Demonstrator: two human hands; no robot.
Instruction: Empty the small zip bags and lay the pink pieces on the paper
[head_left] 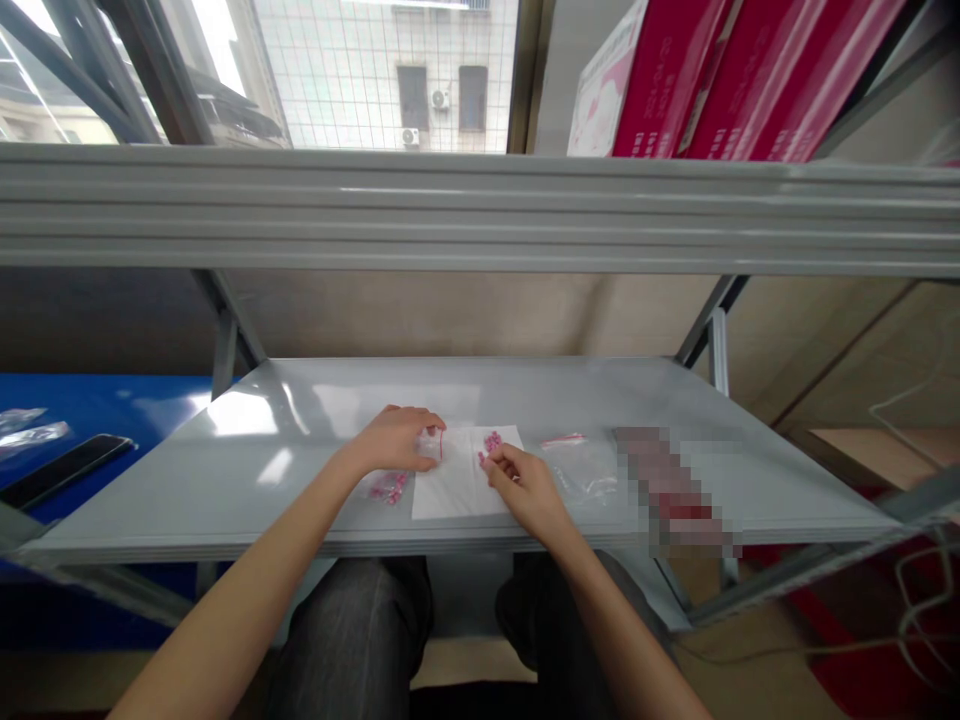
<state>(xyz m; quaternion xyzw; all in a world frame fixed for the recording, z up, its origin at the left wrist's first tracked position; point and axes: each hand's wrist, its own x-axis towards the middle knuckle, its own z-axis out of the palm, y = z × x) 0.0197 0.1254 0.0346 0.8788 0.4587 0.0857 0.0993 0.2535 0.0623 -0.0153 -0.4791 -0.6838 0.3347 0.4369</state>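
Observation:
On a white sheet of paper (452, 492) lies a small cluster of pink beads (493, 441). My left hand (397, 440) curls its thumb and fingers around a small clear zip bag (433, 446) with a red line at its mouth, which faces right. The fingertips of my right hand (521, 483) are pinched together beside the cluster, with a pink bead or two at their tips; the exact number is too small to tell. Below my left hand, another clear bag (390, 488) with pink beads inside rests partly against the paper's left edge.
A flat clear zip bag (581, 470) lies right of the paper on the grey shelf (300, 500). Further right is a blurred-out item (671, 490). A phone (67, 470) lies on a blue surface at left. A metal beam (480, 210) crosses above, with red boxes (742, 80) over it.

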